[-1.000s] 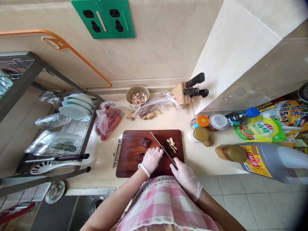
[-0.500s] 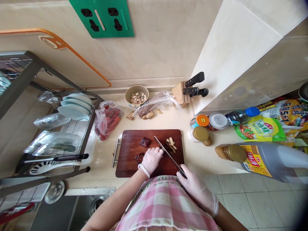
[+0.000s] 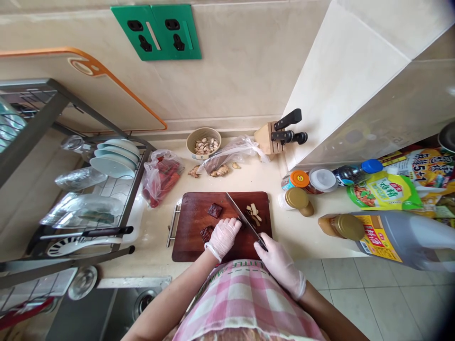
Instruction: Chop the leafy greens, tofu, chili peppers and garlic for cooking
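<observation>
My left hand [image 3: 224,237], in a clear glove, is closed on the wooden cutting board [image 3: 192,213], its fingers curled beside the blade; whatever lies under them is hidden. My right hand [image 3: 280,265], also gloved, grips the black handle of a knife [image 3: 245,220], whose blade slants up and left across the board. One dark brown chunk [image 3: 215,210] lies above my left hand, and another dark chunk [image 3: 206,233] sits against its left side. Pale and dark slices [image 3: 253,214] are right of the blade.
Behind the board are a bag of red food [image 3: 163,177], a basket of garlic [image 3: 204,143], ginger [image 3: 220,171] and a knife block [image 3: 265,137]. Jars [image 3: 296,198] and a large bottle [image 3: 394,237] stand right. A dish rack [image 3: 133,189] is left, above a sink [image 3: 121,303].
My right hand has moved up and left with the knife, and the blade tip now reaches further toward the board's back edge. My left hand has stayed nearly in place. The view has shifted slightly.
</observation>
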{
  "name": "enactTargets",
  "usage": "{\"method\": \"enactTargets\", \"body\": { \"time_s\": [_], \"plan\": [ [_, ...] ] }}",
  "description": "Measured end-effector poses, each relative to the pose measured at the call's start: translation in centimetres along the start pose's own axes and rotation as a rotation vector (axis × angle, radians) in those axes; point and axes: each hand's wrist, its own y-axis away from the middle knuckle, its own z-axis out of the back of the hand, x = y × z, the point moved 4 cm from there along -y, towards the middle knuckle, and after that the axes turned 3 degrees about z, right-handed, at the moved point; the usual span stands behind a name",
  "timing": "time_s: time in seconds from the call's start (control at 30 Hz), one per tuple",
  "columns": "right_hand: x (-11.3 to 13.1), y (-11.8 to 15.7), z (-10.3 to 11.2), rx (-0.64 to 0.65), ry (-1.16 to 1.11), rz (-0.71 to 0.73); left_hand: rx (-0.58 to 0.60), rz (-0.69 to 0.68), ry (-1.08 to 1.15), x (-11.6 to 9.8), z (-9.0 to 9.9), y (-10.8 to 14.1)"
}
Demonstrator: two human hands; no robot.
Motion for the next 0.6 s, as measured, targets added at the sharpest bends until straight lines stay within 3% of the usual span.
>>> {"method": "enactTargets", "body": {
  "time_s": [0.2, 0.43, 0.6],
  "plan": [
    [-0.1, 1.9, 1.5, 0.018, 0.013, 0.007, -0.005, 0.01, -0.037, 0.0, -0.3, 0.1],
    [-0.8, 2.5, 1.1, 0.063, -0.001, -0.037, -0.004, 0.008, -0.033, -0.1, -0.2, 0.0],
    [-0.4, 1.0, -0.2, 0.04, 0.045, -0.019, 0.0, -0.006, -0.008, 0.0, 0.0, -0.1]
  ]
}}
